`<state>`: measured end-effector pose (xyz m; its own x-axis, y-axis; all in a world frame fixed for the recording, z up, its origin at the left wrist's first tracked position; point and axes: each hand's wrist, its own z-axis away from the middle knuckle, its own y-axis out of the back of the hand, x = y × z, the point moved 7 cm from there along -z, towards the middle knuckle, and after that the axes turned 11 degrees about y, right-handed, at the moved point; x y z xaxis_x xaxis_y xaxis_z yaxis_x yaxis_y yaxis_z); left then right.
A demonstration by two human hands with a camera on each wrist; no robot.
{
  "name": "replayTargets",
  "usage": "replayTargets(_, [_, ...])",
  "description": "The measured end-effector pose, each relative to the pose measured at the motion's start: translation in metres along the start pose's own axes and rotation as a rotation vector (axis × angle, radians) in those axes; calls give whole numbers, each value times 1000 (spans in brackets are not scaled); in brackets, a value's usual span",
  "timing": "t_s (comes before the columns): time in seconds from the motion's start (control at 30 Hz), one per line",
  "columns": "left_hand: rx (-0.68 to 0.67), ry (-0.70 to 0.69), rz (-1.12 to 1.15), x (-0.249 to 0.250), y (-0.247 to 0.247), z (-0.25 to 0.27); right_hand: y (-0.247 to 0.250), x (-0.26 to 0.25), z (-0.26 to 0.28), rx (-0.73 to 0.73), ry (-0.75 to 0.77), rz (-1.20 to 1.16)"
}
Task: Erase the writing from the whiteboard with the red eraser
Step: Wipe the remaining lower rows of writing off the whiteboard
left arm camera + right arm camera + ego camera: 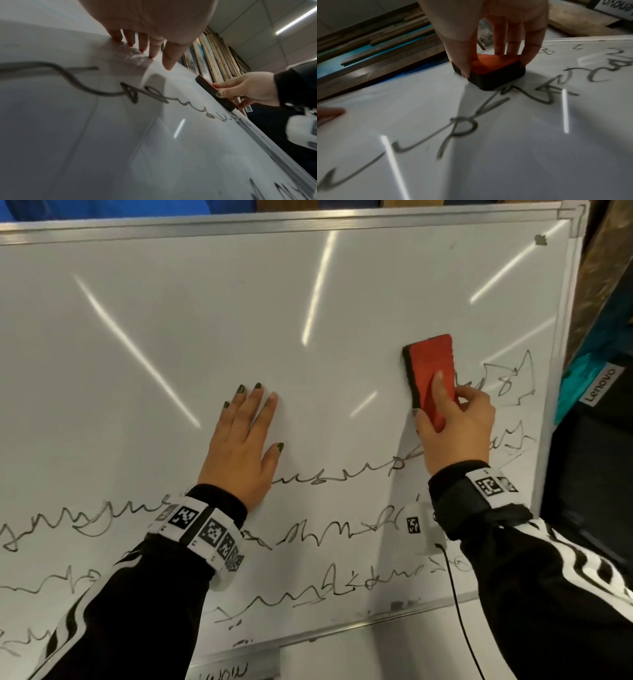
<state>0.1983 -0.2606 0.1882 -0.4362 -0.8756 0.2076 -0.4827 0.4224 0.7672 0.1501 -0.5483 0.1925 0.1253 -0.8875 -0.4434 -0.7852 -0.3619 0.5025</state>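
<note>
On whiteboard (pixel 239 313), red eraser (pixel 432 371) (right hand (pixel 457 426) gripping), scribbled writing (pixel 342 477)

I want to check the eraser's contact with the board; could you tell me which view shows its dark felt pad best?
The right wrist view: the felt pad sits flat on the whiteboard, close up. The left wrist view shows its edge; the head view only a strip.

Red eraser (pixel 431 371), black felt; white whiteboard (pixel 171 337), black scribbles (pixel 342 477).
</note>
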Motion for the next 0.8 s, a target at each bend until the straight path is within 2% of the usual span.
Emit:
replayTargets(0.13, [-11,-3,-13,-1,-2,0,-14,-18,38,-39,73,7])
replayTargets(0.23, [-12,-3,-26,-2,-2,0,-14,-24,31,-67,178,38])
replayTargets(0.33, [-11,2,-26,-1,-2,0,-1,-5,1,-27,80,15])
replayTargets(0.43, [-19,6,-30,-1,-2,-1,3,5,2,1,-19,18])
replayTargets(0.5, [-23,4,-37,-2,-2,-1,-3,-4,19,-30,2,29])
replayTargets(0.57, [-29,4,-43,-3,-4,-1,-10,-17,33,-87,95,40])
replayTargets(0.63, [-29,10,-45,-3,-4,-1,-8,-21,24,-106,178,80])
replayTargets(0.67, [-27,13,-44,-2,-4,-1,-4,-17,12,-88,176,88])
replayTargets(0.8, [-31,18,-39,0,-2,-1,14,9,-27,-39,4,89])
